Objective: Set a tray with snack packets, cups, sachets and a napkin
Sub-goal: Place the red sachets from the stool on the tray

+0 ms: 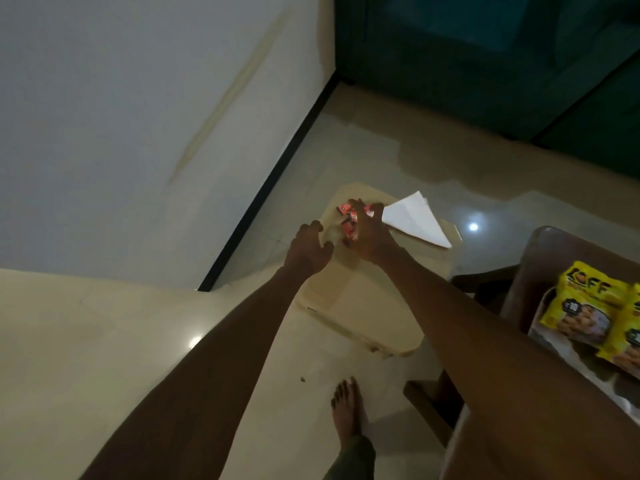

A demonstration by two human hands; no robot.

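Several small red sachets lie at the far end of a beige plastic stool. My right hand is on top of them, its fingers curled around some of them. My left hand hovers just to the left of the sachets with its fingers spread and nothing in it. A pale blurred object sits between the two hands; I cannot tell what it is. A folded white napkin rests on the stool's far right corner. Yellow snack packets lie on a light tray at the right edge.
The tray sits on a brown wooden table to the right of the stool. A bare foot stands on the glossy tiled floor below. A white wall with a black skirting runs along the left, and dark green furniture stands at the back.
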